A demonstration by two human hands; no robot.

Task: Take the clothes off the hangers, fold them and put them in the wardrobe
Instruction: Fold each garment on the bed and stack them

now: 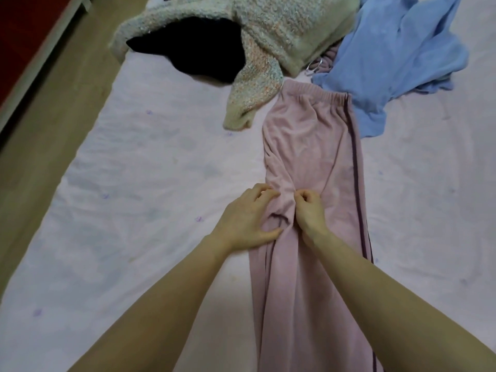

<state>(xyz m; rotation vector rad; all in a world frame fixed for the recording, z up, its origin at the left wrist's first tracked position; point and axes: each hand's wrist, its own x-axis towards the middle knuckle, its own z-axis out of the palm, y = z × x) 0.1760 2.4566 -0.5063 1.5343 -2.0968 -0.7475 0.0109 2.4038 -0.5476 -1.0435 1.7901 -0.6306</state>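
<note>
Pink fleece trousers [311, 146] with a dark side stripe lie lengthwise on the bed, folded leg over leg, waistband at the far end. My left hand [247, 218] sits at their left edge near the crotch, fingers and thumb curled round a bunched fold of the fabric. My right hand [308, 210] is close beside it on top of the trousers, fingers curled and pinching the cloth. Both forearms reach in from the bottom of the view.
A fuzzy cream knitted sweater [268, 36] and a black garment [201, 49] lie at the far end of the pale pink bed sheet [147, 183]. A light blue garment [397, 57] is heaped at the far right. Wooden floor [48, 116] runs along the left.
</note>
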